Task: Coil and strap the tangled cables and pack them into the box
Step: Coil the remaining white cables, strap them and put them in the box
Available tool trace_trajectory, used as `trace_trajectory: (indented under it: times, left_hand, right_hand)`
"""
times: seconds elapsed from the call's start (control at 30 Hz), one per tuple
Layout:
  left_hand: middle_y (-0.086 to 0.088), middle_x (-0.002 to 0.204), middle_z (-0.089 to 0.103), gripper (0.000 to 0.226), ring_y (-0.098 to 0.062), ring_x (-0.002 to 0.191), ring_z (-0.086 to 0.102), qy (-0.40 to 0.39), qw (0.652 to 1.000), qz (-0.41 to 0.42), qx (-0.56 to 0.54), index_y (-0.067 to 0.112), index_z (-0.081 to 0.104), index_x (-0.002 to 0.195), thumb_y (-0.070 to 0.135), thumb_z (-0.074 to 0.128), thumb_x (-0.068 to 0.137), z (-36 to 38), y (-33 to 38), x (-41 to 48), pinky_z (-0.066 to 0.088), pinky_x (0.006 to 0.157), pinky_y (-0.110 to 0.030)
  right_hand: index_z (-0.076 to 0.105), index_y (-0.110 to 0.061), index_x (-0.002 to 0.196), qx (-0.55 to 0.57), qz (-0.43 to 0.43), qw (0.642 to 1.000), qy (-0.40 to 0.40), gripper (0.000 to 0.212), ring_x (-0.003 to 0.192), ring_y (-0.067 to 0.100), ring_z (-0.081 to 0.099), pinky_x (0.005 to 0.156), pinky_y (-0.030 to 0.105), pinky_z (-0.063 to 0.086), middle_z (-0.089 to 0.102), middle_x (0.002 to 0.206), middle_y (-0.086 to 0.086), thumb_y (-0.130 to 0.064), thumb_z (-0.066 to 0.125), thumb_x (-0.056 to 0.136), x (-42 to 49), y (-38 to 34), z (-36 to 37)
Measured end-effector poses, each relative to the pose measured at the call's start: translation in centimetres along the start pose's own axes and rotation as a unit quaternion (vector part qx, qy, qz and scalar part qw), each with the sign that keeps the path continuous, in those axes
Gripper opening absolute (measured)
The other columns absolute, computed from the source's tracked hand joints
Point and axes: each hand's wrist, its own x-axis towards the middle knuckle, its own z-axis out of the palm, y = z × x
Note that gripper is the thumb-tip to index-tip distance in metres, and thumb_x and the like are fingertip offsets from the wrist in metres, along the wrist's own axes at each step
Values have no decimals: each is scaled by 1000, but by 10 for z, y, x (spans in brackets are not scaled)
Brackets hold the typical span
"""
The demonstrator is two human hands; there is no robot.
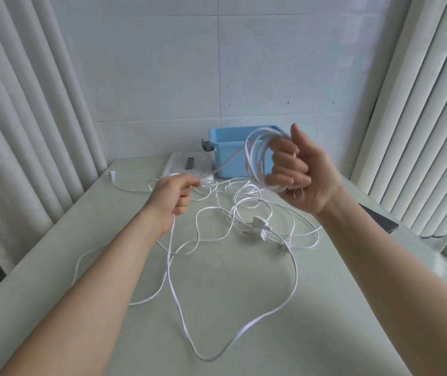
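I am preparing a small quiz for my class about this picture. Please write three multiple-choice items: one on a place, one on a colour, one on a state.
1. Where does the box stand?
A. at the far edge of the table, near the wall
B. on the floor
C. at the near edge of the table

2. What colour is the box?
A. red
B. blue
C. black

3. What is the state of the cable in the right hand?
A. wound in loops
B. cut in pieces
C. already in the box

Key: 1 A, the box sits at the far end of the table. 2 B, its walls are light blue. 3 A, the right hand grips a coil of white cable, while the left hand pinches a loose strand.
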Motion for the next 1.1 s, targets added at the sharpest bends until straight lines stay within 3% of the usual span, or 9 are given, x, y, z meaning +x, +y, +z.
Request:
trace_trajectory:
  times: [0.13, 0.27, 0.37, 0.5, 0.57, 0.67, 0.77, 0.97, 1.1]
  left_hand:
    - [9, 51, 34, 15, -9, 47, 26, -65, 968, 119, 211, 14, 75, 90, 24, 65, 96, 33, 2, -20, 21, 42, -19]
    - [8, 64, 39, 19, -11, 60, 37, -202, 896, 177, 354, 27, 74, 112, 29, 70, 93, 62, 5, -37, 35, 62, -26]
    - [11, 67, 49, 13, -7, 62, 44, -259, 862, 175, 398, 29, 74, 103, 34, 73, 90, 68, 12, -48, 40, 67, -26]
    - [-2, 75, 68, 14, -15, 67, 53, -223, 873, 233, 366, 21, 76, 86, 32, 71, 93, 60, 27, -50, 45, 69, -32]
    - [-1, 74, 71, 14, -11, 65, 54, -185, 892, 262, 318, 15, 76, 87, 25, 69, 94, 54, 35, -50, 44, 67, -26]
    - [16, 49, 54, 16, 1, 45, 41, -129, 933, 257, 216, 2, 71, 91, 12, 61, 98, 44, 40, -43, 32, 50, -11]
    - [12, 46, 33, 19, -7, 43, 23, -86, 966, 231, 80, 7, 68, 85, 16, 58, 99, 31, 34, -32, 17, 45, -21]
    - [-15, 75, 37, 43, -25, 60, 25, -61, 983, 157, -69, 5, 57, 96, 47, 65, 91, 29, 8, -17, 15, 54, -30]
    - [-4, 58, 37, 29, -11, 46, 25, -53, 991, 126, -13, 7, 59, 91, 24, 43, 108, 48, -10, -17, 18, 43, -22]
  right_hand:
    - [48, -12, 76, 78, -176, 966, 172, 40, 45, 14, 25, 67, 25, 34, 28, 55, -1, -41, 40, 103, -7, -18, -3]
    - [54, -10, 84, -106, -304, 872, 368, 39, 54, 19, 47, 74, 33, 47, 47, 64, 2, -41, 40, 105, -5, -22, -10]
    - [55, -4, 99, -376, -273, 780, 419, 36, 71, 29, 68, 86, 42, 52, 67, 74, 11, -38, 42, 104, -4, -13, -18]
    - [50, 10, 107, -669, -114, 641, 357, 48, 75, 21, 72, 63, 14, 46, 70, 91, 22, -36, 36, 108, -9, 3, -10]
    - [56, 4, 106, -700, -21, 624, 348, 58, 70, 27, 71, 60, 17, 44, 72, 84, 21, -47, 29, 107, -10, 8, -2]
    - [64, -1, 99, -672, 89, 665, 314, 78, 62, 34, 66, 46, 33, 43, 71, 74, 23, -67, 22, 99, -8, 16, 9]
    - [65, -6, 88, -616, 129, 743, 227, 69, 57, 34, 59, 56, 65, 38, 64, 60, 17, -69, 35, 94, -1, 25, 17]
    - [49, -14, 76, -356, 88, 922, 124, 38, 36, 14, 18, 53, 27, 46, 28, 44, -4, -38, 37, 102, 18, 46, 36]
    - [51, -16, 75, -191, 20, 978, 85, 39, 35, 11, 17, 52, 24, 44, 19, 46, -6, -41, 35, 100, 21, 40, 35]
